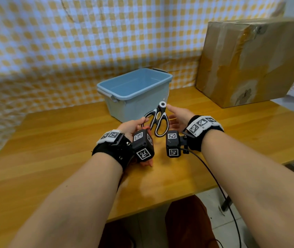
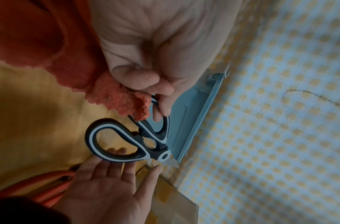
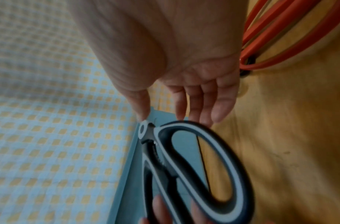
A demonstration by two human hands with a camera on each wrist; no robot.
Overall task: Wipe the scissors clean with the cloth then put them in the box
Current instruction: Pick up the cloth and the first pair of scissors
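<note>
The left hand [image 1: 133, 126] is gripping one handle loop of the scissors [image 1: 157, 120], its fingers curling through the loop, and it is also clutching the orange cloth [image 2: 115, 97] against the palm. It is holding the scissors up above the table [image 1: 62, 140], pivot end pointing toward the blue box [image 1: 135, 92] and handles hanging toward the person. The right hand [image 1: 178, 117] is reaching in beside the scissors with fingers straight and spread (the wrist view is showing the fingertips [image 3: 203, 112] just at the other loop, gripping nothing). Both forearms are stretching forward over the wooden table, wrists close together. The open box is sitting just behind the scissors. A cardboard carton [image 1: 253, 59] is standing at the table's far right, and a yellow checked sheet [image 1: 53, 42] is hanging behind.
</note>
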